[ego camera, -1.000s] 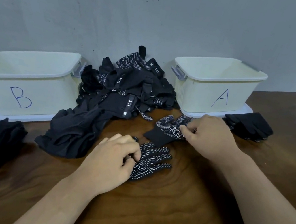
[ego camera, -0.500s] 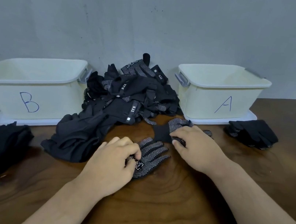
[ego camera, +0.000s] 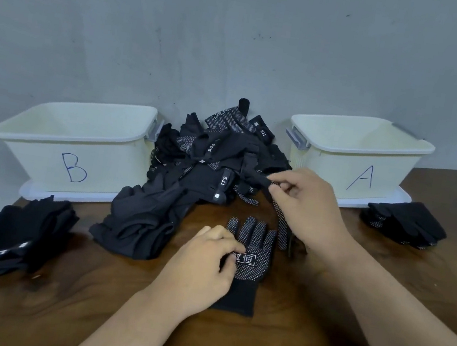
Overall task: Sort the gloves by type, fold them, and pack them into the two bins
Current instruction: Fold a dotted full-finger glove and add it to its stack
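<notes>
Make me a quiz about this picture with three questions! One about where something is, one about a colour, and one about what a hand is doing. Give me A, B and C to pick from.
1. Where is the big pile of gloves?
A) between bin B and bin A
B) inside a bin
C) on the floor

2. What colour are the dots on the flat glove?
A) red
B) white
C) green

3. What is the right hand doing?
A) lying flat and open
B) reaching into a bin
C) pinching a glove

Answers:
1 A, because the pile sits in the gap between the two bins.
2 B, because the dots show white on the black cloth.
3 C, because its fingertips pinch a second dotted glove.
</notes>
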